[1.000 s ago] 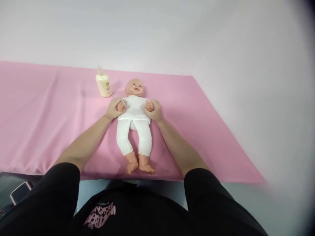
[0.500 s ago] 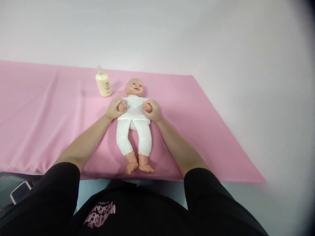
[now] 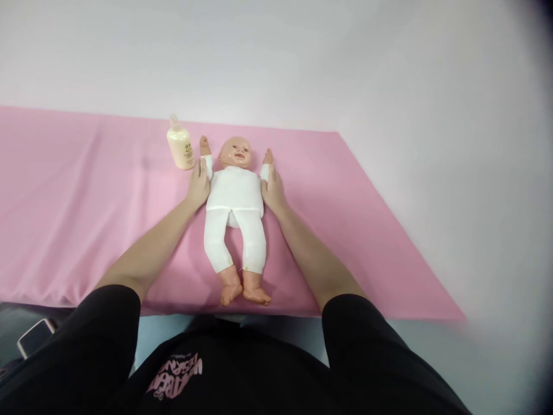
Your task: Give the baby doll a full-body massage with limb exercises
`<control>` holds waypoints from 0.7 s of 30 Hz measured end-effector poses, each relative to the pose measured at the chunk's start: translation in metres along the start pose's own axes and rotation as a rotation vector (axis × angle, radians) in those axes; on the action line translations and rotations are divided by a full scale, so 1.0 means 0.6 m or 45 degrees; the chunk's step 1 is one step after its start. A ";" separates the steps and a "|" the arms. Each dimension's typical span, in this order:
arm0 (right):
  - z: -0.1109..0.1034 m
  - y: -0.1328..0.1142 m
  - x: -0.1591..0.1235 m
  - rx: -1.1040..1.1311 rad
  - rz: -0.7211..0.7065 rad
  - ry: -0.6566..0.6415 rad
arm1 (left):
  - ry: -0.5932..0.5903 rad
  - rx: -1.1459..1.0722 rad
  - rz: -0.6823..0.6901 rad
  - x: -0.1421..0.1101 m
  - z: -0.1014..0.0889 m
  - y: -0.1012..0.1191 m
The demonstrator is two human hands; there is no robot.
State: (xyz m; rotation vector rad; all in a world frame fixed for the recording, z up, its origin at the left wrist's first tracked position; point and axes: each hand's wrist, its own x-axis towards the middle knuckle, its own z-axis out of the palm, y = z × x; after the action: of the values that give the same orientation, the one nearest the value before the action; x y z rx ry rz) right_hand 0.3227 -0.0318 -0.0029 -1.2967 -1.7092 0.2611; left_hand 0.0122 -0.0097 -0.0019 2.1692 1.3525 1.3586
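pink cloth (image 3: 363,248), spread under the doll (image 3: 235,189), presumably as cushioning. said doll, white-clad, face up. pump bottle (image 3: 180,150), standing beside the doll's head, perhaps for easy reach. our left hand (image 3: 199,185) and right hand (image 3: 273,190), each grasping one doll arm, seemingly to steady it.

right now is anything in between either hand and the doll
Nothing visible does: the left hand and right hand both lie right against the sleeves of the doll. The pump bottle stands close by the left fingertips, but to their outer side, not in between.
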 end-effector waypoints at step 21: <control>-0.013 -0.011 -0.003 0.151 0.030 -0.017 | 0.007 -0.111 -0.127 -0.007 -0.009 -0.004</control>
State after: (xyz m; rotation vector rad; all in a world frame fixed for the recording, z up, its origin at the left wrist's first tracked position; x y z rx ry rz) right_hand 0.3244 -0.0387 0.0047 -1.2305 -1.6649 0.3803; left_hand 0.0058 -0.0130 -0.0029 2.0159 1.3574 1.3614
